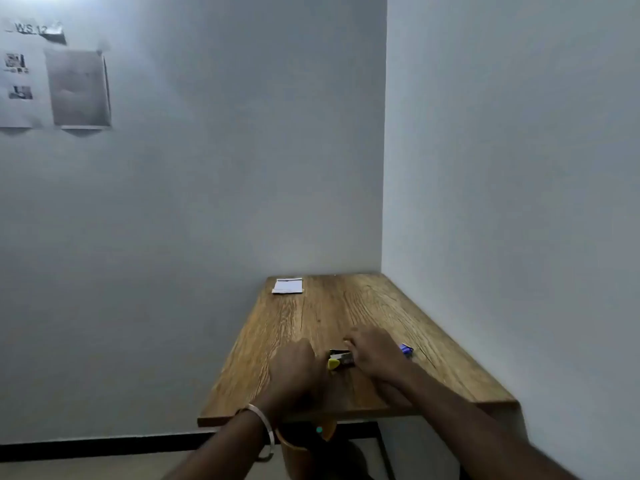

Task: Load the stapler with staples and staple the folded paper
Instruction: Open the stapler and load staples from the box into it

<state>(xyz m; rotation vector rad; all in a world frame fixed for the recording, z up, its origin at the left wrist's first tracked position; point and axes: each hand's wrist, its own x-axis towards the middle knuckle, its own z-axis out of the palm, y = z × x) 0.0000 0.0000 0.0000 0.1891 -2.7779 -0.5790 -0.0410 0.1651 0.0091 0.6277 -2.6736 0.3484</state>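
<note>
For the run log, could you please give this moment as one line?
both hands on stapler | left hand | right hand | folded paper far, untouched | staple box beside right hand

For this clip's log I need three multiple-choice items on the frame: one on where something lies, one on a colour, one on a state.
1. Where does the folded paper lie on the table?
A. far left corner, by the wall
B. near edge, under the hands
C. right edge, by the blue box

2. What colour is the end of the stapler nearest the left hand?
A. red
B. yellow
C. green

3. How does the paper stand to the hands?
A. pinched in the right hand
B. pressed under the left hand
C. untouched, apart from both

Key: 1 A, the white paper sits at the far left corner; 2 B, a yellow tip shows beside the left hand; 3 C, both the left and the right hand are at the stapler, far from the paper.
</note>
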